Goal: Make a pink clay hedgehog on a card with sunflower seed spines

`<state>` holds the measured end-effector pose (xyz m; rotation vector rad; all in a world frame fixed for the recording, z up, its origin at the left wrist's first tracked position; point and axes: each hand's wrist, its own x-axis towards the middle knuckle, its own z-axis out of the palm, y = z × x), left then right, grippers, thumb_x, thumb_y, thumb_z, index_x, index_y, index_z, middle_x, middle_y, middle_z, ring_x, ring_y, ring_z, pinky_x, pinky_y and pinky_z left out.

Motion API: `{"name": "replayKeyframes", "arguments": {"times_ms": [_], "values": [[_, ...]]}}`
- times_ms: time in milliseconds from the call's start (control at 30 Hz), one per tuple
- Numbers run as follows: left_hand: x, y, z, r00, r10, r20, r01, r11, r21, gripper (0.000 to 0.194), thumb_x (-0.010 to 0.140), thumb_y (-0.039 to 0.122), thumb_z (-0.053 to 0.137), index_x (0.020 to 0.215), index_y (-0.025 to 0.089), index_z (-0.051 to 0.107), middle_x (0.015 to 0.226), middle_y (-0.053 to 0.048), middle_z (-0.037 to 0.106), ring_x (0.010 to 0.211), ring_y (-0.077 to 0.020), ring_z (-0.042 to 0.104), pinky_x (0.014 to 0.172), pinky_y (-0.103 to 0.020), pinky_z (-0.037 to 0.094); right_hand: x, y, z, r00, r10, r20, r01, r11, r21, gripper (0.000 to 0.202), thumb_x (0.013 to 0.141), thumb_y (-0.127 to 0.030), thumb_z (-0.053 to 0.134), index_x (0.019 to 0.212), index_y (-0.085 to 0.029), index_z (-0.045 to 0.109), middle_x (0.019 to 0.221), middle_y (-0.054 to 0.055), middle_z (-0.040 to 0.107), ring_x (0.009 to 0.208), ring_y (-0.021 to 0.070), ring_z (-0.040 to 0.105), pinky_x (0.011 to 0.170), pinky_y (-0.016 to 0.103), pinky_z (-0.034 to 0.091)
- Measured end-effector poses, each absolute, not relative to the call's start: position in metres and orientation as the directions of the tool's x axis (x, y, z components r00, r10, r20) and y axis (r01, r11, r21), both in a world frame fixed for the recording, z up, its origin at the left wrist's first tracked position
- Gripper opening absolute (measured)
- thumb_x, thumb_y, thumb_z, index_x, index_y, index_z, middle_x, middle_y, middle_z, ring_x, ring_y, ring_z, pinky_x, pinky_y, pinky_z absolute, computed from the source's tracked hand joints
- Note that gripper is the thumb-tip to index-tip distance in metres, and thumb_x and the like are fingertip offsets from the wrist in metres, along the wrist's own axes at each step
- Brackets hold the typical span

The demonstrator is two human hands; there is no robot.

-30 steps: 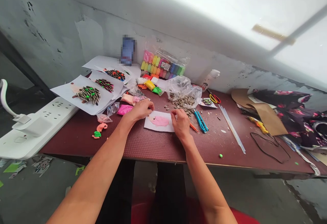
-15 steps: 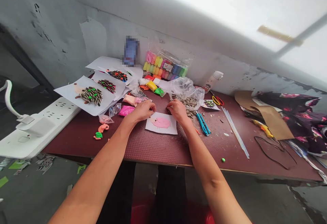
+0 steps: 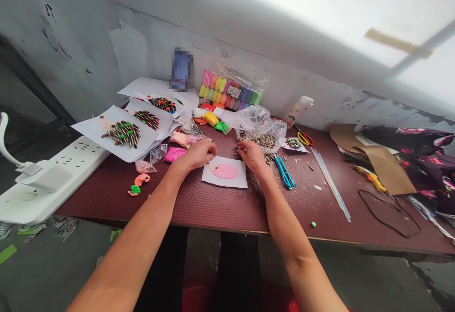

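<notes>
A small white card (image 3: pixel 239 182) with a pink hedgehog-like shape (image 3: pixel 227 170) lies in front of me on the brown table. My left hand (image 3: pixel 199 154) rests at its upper left corner, fingers curled together; whatever they grip is hidden. At the upper right corner, beside a pile of striped sunflower seeds (image 3: pixel 261 140), my right hand (image 3: pixel 251 154) has thumb and fingers pinched together. Anything between those fingertips is too small to make out. A blue utility knife (image 3: pixel 284 172) lies right of that hand, and a bag of bright pink clay (image 3: pixel 175 154) left of the other.
Seed-covered hedgehog pictures (image 3: pixel 125 134) lie on paper at left, above a white power strip (image 3: pixel 53 179). Packs of coloured clay (image 3: pixel 231 89) lean on the wall. Scissors (image 3: pixel 304 138), clear glue sticks (image 3: pixel 331 184) and a yellow glue gun (image 3: pixel 373 179) with its cord are at right.
My right hand has shifted slightly right, away from my left hand, which stays at the card's corner. The view has moved a little.
</notes>
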<state>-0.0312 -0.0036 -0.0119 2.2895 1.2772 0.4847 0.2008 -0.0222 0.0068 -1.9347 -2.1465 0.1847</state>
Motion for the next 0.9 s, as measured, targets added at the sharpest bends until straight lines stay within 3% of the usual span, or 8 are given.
{"name": "replayKeyframes", "arguments": {"times_ms": [233,433,633,900], "values": [[-0.03,-0.007,-0.007,0.493,0.869,0.049,0.712,-0.435,0.552,0.023,0.076,0.01,0.056,0.087,0.017,0.075,0.097,-0.007,0.07,0.089,-0.0211,0.063,0.08,-0.031,0.048,0.198,-0.03,0.01,-0.07,0.996,0.062,0.987,0.078,-0.142,0.01,0.093,-0.024,0.06,0.093,-0.02,0.07,0.103,0.008,0.068,0.096,0.0203,0.061,0.077,0.028,0.042],[-0.029,-0.009,-0.004,0.477,0.878,0.042,0.737,-0.425,0.526,0.024,0.076,0.009,0.056,0.088,0.018,0.075,0.101,-0.007,0.07,0.095,-0.0221,0.063,0.081,-0.031,0.047,0.193,-0.033,0.012,-0.07,0.997,0.032,0.995,0.072,-0.07,0.013,0.097,-0.021,0.054,0.103,-0.017,0.065,0.109,0.011,0.068,0.102,0.0219,0.061,0.08,0.029,0.041],[-0.03,-0.007,-0.008,0.483,0.874,0.062,0.726,-0.439,0.529,0.025,0.075,0.01,0.056,0.088,0.019,0.075,0.099,-0.006,0.07,0.092,-0.0214,0.063,0.079,-0.03,0.047,0.184,-0.044,0.024,-0.056,0.995,0.087,0.994,0.063,-0.085,0.023,0.099,-0.022,0.047,0.115,-0.021,0.064,0.112,0.009,0.071,0.099,0.0208,0.063,0.076,0.027,0.039],[-0.031,-0.006,-0.01,0.49,0.868,0.076,0.716,-0.451,0.532,0.024,0.075,0.013,0.056,0.088,0.019,0.076,0.098,-0.007,0.071,0.087,-0.0202,0.063,0.079,-0.029,0.049,0.189,-0.045,0.022,-0.009,0.998,0.062,0.993,0.016,-0.12,0.018,0.096,-0.028,0.055,0.096,-0.021,0.071,0.104,0.008,0.073,0.096,0.0206,0.064,0.075,0.027,0.04]]}}
